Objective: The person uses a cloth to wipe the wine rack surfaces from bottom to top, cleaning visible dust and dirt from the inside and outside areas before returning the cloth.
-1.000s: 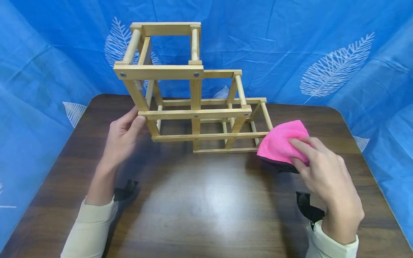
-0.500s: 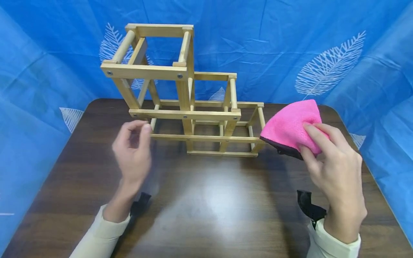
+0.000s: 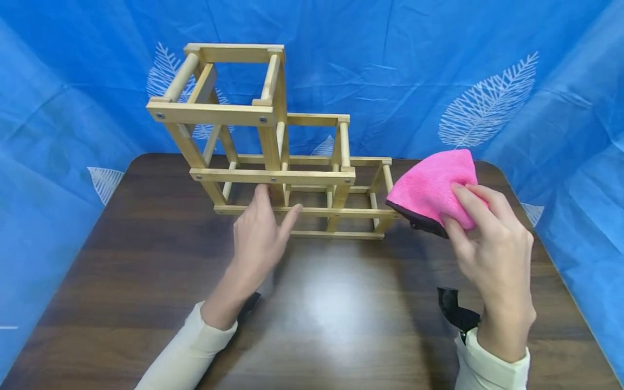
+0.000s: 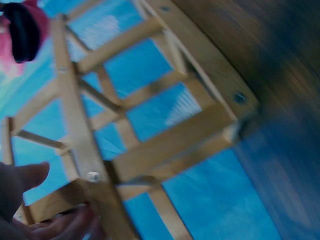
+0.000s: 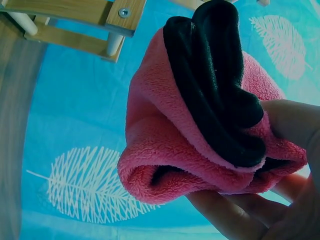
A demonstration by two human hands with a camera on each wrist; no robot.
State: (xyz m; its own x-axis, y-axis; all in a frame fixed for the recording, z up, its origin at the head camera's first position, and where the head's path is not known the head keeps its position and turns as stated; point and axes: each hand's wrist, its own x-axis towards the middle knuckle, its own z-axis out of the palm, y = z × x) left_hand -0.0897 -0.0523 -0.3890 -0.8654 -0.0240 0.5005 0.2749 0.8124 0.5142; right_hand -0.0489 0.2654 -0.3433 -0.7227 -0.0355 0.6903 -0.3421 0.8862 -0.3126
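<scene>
from the head view, i see the rack (image 3: 224,175) at the back of the table (image 3: 146,271), its tall end to the left. the left hand (image 3: 258,233) reaches to the front of it, fingers stretched out and thumb apart; it seems to grip nothing. the right hand (image 3: 492,244) pinches the cloth (image 3: 434,184) just beside the low end. the lowest rail (image 3: 312,234) stops short of the tall end, so to my eye a hard push down on that side might tip the rack; a shove from the cloth's side, with nothing steadying the wood, could make it slide.

the left wrist view is blurred: the thumb stands clear, the other fingers lie close against a bar, though i can't tell if they touch. in so tight a gap, a quick move could knock the frame.

in the right wrist view the cloth is bunched between thumb and fingers, dark edging folded outward, with backdrop (image 5: 85,100) showing between it and the rack. its loose folds could catch on a corner, i'd judge, and a light pinch could then let it slip.
</scene>
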